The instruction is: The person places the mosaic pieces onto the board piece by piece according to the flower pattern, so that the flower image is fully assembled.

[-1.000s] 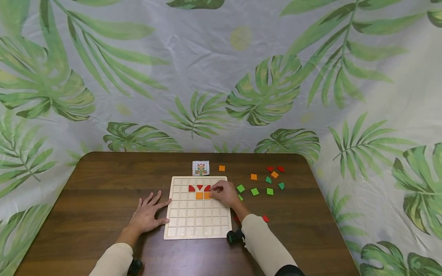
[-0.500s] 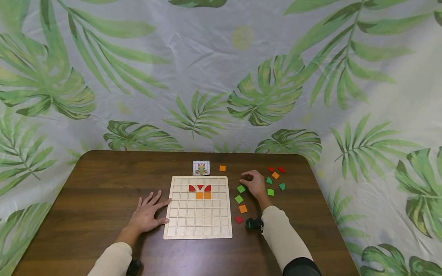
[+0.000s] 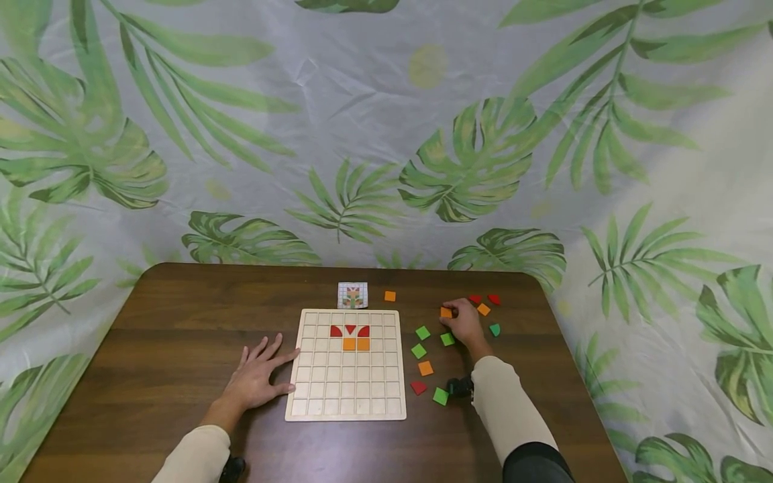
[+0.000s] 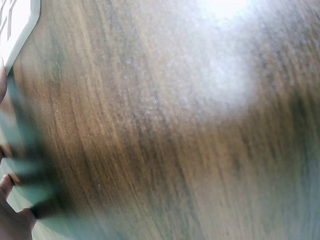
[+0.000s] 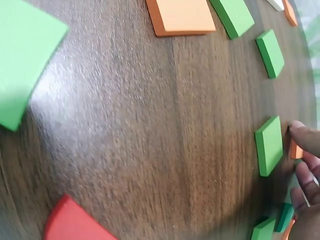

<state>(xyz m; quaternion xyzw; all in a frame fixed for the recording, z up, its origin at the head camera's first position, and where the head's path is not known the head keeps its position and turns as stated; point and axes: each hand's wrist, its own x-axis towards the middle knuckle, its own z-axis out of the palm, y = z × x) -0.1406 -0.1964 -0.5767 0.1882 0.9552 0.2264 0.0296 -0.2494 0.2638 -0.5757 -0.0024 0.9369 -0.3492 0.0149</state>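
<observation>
My right hand (image 3: 465,322) is over the loose tiles to the right of the board, thumb and fingers pinching an orange square tile (image 3: 445,312). In the right wrist view that orange tile (image 5: 296,149) shows between thumb and fingertips, beside a green square tile (image 5: 270,146). The pale wooden grid board (image 3: 347,386) holds red tiles (image 3: 350,329) in one row and two orange squares (image 3: 349,344) just under them. Fingers spread, my left hand (image 3: 253,379) rests on the table with index finger and thumb at the board's left edge.
Green square tiles (image 3: 419,351), an orange square (image 3: 425,367) and a red tile (image 3: 419,388) lie right of the board. Farther right are red pieces (image 3: 494,299) and a dark green piece (image 3: 495,329). A small pattern card (image 3: 353,295) lies behind the board on the brown table (image 3: 181,322).
My right hand has left the orange square on the board, moved right across the table and taken hold of another orange square. The left hand stays in place.
</observation>
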